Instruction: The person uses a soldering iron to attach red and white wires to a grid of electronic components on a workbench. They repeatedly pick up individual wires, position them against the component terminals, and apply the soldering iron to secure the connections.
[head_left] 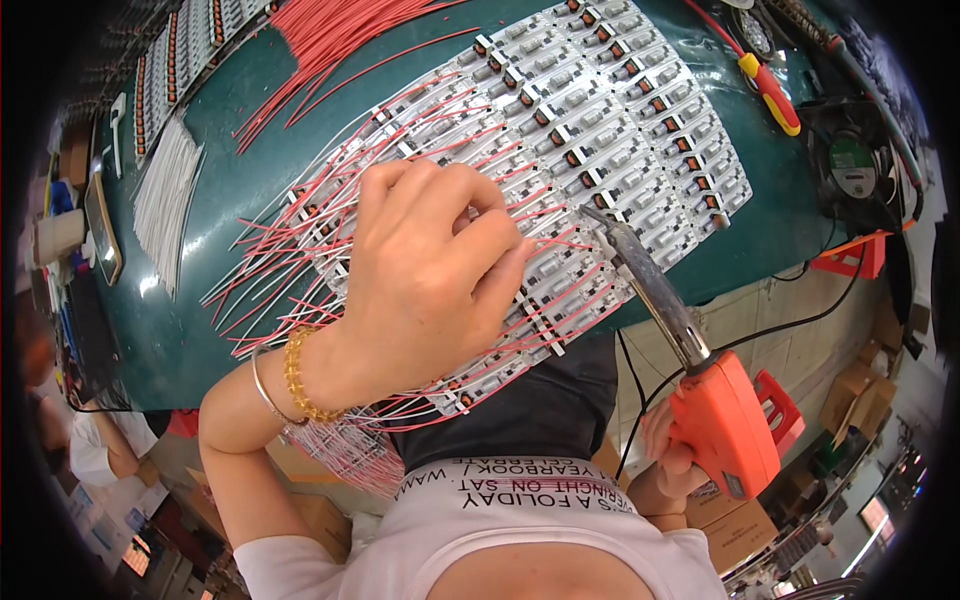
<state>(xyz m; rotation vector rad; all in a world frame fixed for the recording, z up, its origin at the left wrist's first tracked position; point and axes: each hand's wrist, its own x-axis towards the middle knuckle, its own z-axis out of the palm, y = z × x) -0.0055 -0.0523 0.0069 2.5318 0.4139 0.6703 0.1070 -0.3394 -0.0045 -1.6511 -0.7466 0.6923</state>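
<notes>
Orange-red soldering gun (728, 425): I observe its body gripped in the right hand (668, 440), its tip over the circuit-board sheet (625, 145). The sheet lies on the desk (235, 185), beneath the left hand (430, 260) and forward-left of the right. Left fingers: curled, narrow; I cannot tell whether they pinch a red wire (565, 241).

Boards (600, 130) between wire bundle (168, 210) and fan (852, 165)
</notes>
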